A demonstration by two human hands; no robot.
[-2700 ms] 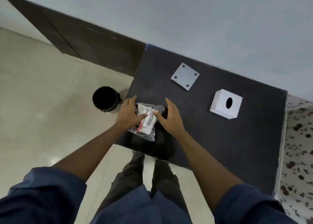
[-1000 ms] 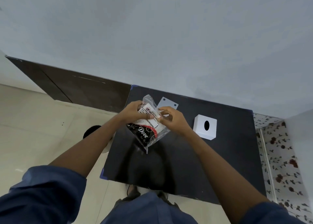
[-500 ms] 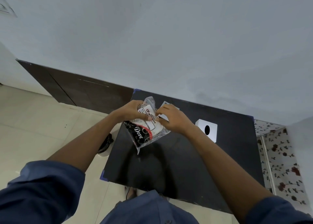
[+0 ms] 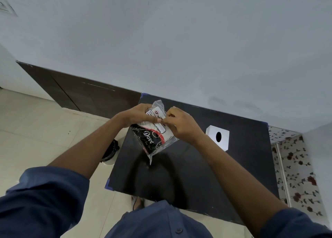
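Observation:
A clear plastic bag point(image 4: 156, 138) hangs in the air above the black table point(image 4: 188, 174), with a black, red and white printed packet inside and a white label near its top. My left hand point(image 4: 138, 114) grips the bag's upper left edge. My right hand point(image 4: 181, 124) pinches the top edge at the label, thumb and fingertips curled. Both hands meet at the bag's mouth. The bag's lower corner dangles free, pointing down toward the table.
A white box point(image 4: 218, 137) with a black oval hole stands on the table to the right of my hands. A black round bin point(image 4: 110, 150) sits on the tiled floor beside the table's left edge. A dark skirting runs along the wall behind.
The bag was lifted off the table and is now held up in both hands. Over the last second the hands closed in on its top edge. The white plate is hidden behind them.

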